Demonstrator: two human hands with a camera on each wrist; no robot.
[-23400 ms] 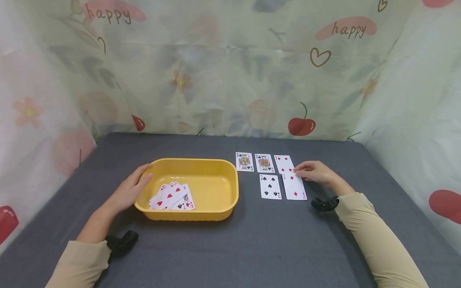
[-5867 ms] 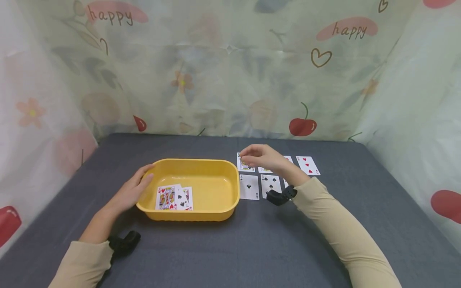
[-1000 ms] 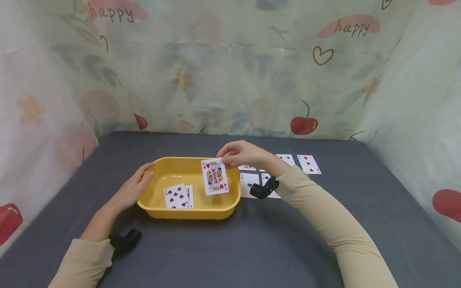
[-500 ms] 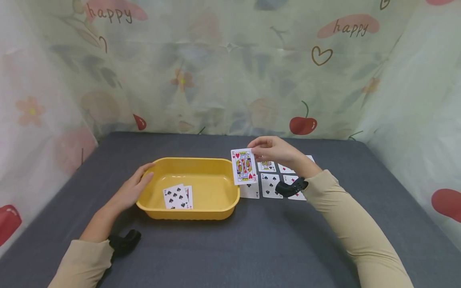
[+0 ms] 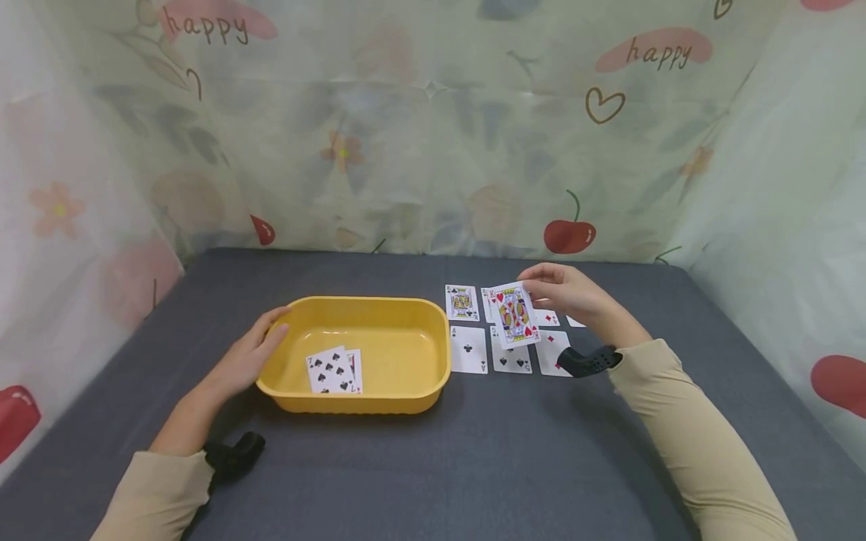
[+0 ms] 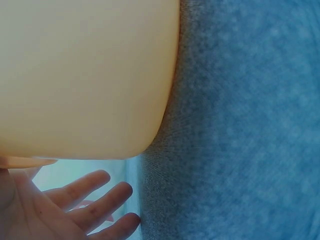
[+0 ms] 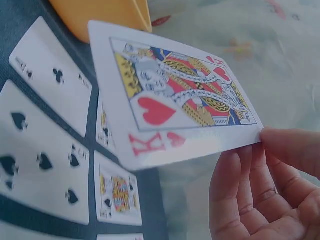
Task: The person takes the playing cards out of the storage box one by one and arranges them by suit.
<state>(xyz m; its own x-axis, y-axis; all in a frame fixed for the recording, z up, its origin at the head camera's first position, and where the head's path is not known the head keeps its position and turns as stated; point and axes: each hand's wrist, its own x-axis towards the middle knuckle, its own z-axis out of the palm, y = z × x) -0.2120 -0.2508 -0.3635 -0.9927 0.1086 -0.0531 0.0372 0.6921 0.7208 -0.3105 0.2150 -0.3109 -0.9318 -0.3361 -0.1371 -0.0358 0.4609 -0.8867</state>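
Observation:
My right hand (image 5: 571, 297) pinches a king of hearts playing card (image 5: 516, 315) by its upper right corner, face up. In the head view it overlaps the king of spades (image 5: 485, 304) and the five of spades (image 5: 512, 362). The right wrist view has the thumb and fingertips on the edge of the card. My left hand (image 5: 240, 357) rests at the left end of a yellow basin (image 5: 358, 406), thumb over the rim, the other fingers straight and spread along the outside. A seven of spades (image 5: 329, 370) lies in the basin, partly covering another card (image 5: 357, 362).
Two rows of face-up cards lie right of the basin on a dark grey cloth (image 5: 433, 481). King of clubs (image 5: 461, 303), ace of clubs (image 5: 468, 350) and two of diamonds (image 5: 551, 349) show. Others sit partly behind my right hand. A printed curtain (image 5: 406, 135) stands behind.
My right hand has taken the king of hearts from the basin and carried it right, over the rows. More cards lay in the basin earlier. The left hand has stayed at the rim.

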